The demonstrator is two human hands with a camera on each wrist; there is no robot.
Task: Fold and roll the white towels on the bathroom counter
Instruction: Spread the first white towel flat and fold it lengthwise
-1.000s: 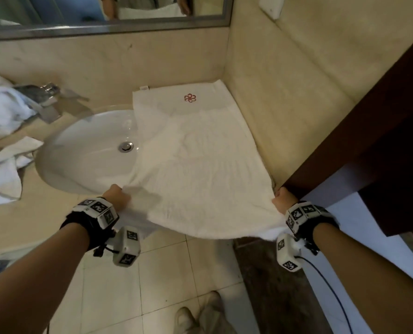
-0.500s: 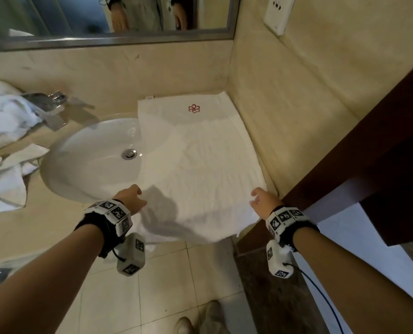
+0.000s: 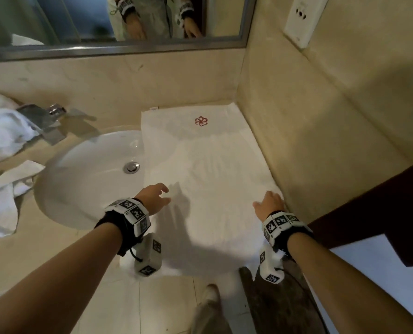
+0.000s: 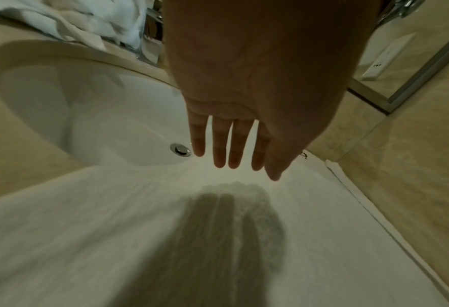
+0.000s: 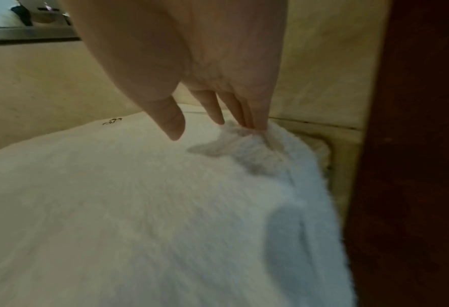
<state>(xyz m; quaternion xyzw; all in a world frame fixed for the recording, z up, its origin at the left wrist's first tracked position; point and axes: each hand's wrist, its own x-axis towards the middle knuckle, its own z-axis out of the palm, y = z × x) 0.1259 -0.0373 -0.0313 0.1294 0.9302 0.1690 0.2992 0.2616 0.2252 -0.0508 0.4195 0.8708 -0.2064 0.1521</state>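
Left hand [image 3: 153, 198]: fingers straight and slightly spread, palm down, holding nothing; in the left wrist view it hovers above the towel [image 3: 207, 189] and casts a shadow on it, with the fingertips [image 4: 219, 160] toward the sink [image 3: 80, 179].
Right hand [image 3: 270, 204]: fingers extended and relaxed; in the right wrist view the fingertips [image 5: 254, 122] touch a raised ruffle of cloth at the towel's right edge, thumb apart and off the cloth; whether any cloth is caught between the fingers cannot be told.
Towel: white, spread flat on the table [image 3: 5, 249] in the corner beside the right wall, left side lying over the sink's rim, near edge hanging over the table's front.
Emblem [image 3: 201, 121]: 1 red flower mark near the towel's far end, by the back wall.
Other towels [image 3: 0, 141]: crumpled white pile on the table left of the sink, partly draped by the faucet [image 3: 43, 121].
Sink: white round bowl with a metal drain [image 3: 131, 167], left of the spread towel.
Mirror [image 3: 104, 18]: above the back wall, reflecting both wrists with their marker bands.
Socket [image 3: 302, 19]: white plate high on the right wall.
Door [image 3: 381, 208]: dark brown, at the right end of the table.
Floor [image 3: 166, 307]: pale tiles below, with 1 shoe in view.
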